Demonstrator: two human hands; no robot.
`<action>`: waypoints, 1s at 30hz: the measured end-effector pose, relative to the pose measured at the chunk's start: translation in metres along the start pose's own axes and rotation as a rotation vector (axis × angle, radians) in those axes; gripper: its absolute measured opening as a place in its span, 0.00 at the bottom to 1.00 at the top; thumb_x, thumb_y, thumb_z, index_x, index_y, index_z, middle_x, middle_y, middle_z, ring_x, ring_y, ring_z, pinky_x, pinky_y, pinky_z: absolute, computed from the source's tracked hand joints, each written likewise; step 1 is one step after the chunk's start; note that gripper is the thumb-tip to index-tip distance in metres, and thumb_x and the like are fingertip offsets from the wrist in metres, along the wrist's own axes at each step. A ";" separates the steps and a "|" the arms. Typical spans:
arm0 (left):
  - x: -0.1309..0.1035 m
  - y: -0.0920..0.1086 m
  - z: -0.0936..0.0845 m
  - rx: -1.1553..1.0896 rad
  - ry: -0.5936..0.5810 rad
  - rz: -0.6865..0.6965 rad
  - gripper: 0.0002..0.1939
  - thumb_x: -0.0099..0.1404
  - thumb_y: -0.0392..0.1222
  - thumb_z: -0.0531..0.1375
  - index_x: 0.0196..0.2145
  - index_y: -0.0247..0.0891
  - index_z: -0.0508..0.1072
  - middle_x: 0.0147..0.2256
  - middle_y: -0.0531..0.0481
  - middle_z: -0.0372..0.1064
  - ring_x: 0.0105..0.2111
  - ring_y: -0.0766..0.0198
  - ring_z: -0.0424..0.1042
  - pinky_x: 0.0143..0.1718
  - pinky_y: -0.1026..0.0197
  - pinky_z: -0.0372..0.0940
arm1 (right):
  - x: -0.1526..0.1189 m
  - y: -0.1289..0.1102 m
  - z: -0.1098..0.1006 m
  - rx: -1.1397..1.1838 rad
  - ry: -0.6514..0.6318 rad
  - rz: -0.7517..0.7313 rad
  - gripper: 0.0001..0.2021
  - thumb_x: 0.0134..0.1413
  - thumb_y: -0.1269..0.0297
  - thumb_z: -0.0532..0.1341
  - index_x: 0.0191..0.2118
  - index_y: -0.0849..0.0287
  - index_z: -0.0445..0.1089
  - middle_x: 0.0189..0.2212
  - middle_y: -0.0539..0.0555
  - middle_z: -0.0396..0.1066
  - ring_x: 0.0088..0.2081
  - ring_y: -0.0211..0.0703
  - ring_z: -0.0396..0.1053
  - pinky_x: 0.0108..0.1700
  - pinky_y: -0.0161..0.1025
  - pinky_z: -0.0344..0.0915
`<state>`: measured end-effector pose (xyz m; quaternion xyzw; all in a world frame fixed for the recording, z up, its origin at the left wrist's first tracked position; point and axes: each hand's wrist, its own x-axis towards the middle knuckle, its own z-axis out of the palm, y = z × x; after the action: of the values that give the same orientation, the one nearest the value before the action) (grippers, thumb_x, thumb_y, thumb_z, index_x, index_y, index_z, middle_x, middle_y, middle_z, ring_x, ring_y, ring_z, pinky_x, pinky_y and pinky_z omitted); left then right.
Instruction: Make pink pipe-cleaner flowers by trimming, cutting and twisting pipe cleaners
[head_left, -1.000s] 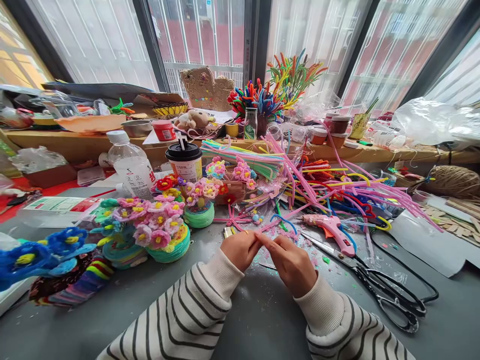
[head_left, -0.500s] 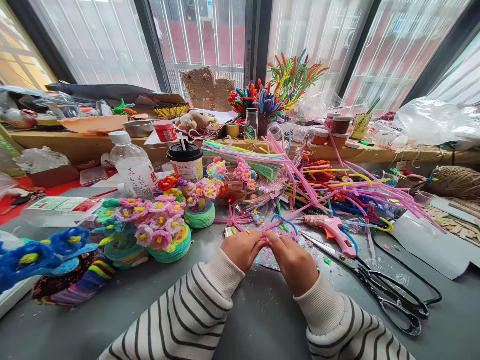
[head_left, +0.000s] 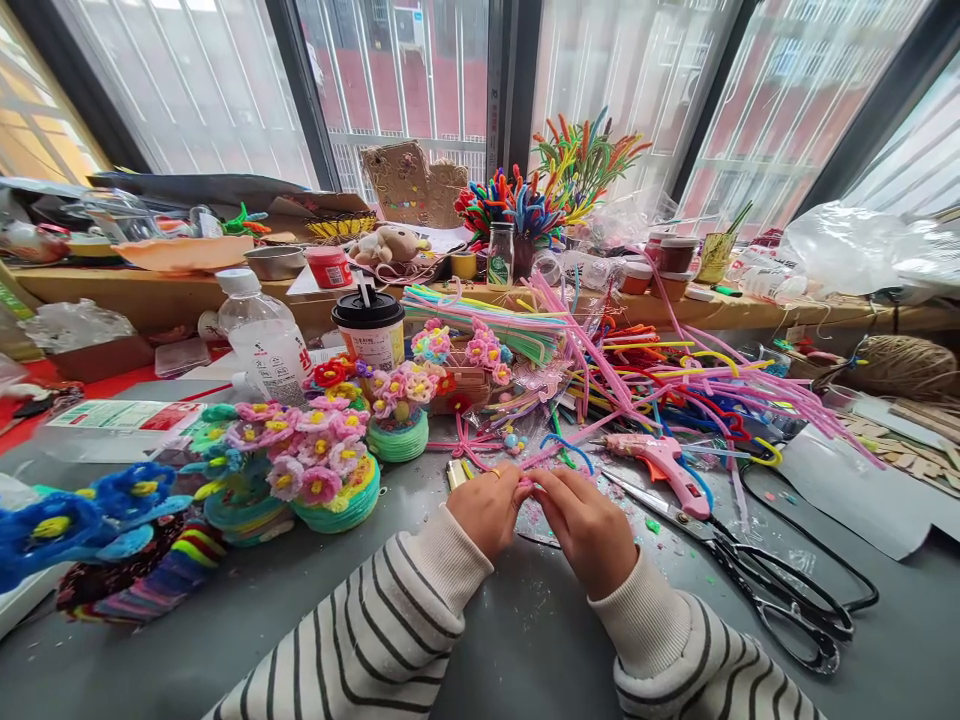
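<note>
My left hand (head_left: pixel 486 510) and my right hand (head_left: pixel 589 525) meet over the grey table (head_left: pixel 517 640), their fingertips pinched on a small pink pipe cleaner piece (head_left: pixel 526 482). Most of that piece is hidden by the fingers. Pink pipe cleaners (head_left: pixel 466 440) joined in a star shape lie just beyond my left hand. To the right of my right hand rest a pink glue gun (head_left: pixel 664 468) and large black-handled scissors (head_left: pixel 739 560). Pots of pink fuzzy flowers (head_left: pixel 319 455) stand to the left.
A blue flower basket (head_left: pixel 139 570) is at the near left. Behind stand a plastic bottle (head_left: pixel 262 335) and a lidded cup (head_left: pixel 369 330). Loose pipe cleaners (head_left: pixel 750 385) spread across the back right, near a white sheet (head_left: pixel 855 490). A glue gun cable (head_left: pixel 862 590) curls at the right.
The fingertips have shifted slightly and a little more of the pink piece shows between them. The view has moved slightly; the objects on the table rest as before.
</note>
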<state>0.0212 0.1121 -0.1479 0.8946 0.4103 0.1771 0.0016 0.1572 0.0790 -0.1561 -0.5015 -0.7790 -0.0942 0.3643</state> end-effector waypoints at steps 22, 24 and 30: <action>-0.004 -0.005 -0.016 -0.247 0.215 0.119 0.12 0.59 0.42 0.44 0.29 0.38 0.64 0.21 0.52 0.67 0.21 0.68 0.66 0.22 0.68 0.56 | 0.009 0.001 -0.025 0.426 -0.107 0.089 0.07 0.48 0.68 0.54 0.34 0.60 0.66 0.27 0.53 0.68 0.29 0.38 0.63 0.31 0.34 0.60; -0.004 -0.002 -0.019 -0.343 0.204 0.096 0.12 0.59 0.42 0.44 0.29 0.38 0.64 0.21 0.52 0.67 0.21 0.69 0.65 0.22 0.69 0.56 | 0.011 0.000 -0.029 0.496 -0.136 0.131 0.08 0.47 0.67 0.54 0.35 0.59 0.66 0.26 0.52 0.67 0.29 0.38 0.63 0.30 0.33 0.60; -0.003 0.001 -0.019 -0.583 0.158 0.031 0.12 0.59 0.43 0.44 0.28 0.36 0.64 0.21 0.52 0.64 0.22 0.69 0.62 0.24 0.68 0.56 | 0.013 -0.004 -0.032 0.610 -0.167 0.204 0.08 0.48 0.65 0.53 0.34 0.60 0.65 0.27 0.52 0.66 0.28 0.37 0.62 0.26 0.32 0.59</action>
<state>0.0138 0.1060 -0.1306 0.8461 0.3273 0.3566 0.2234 0.1662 0.0701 -0.1243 -0.4507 -0.7442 0.2218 0.4402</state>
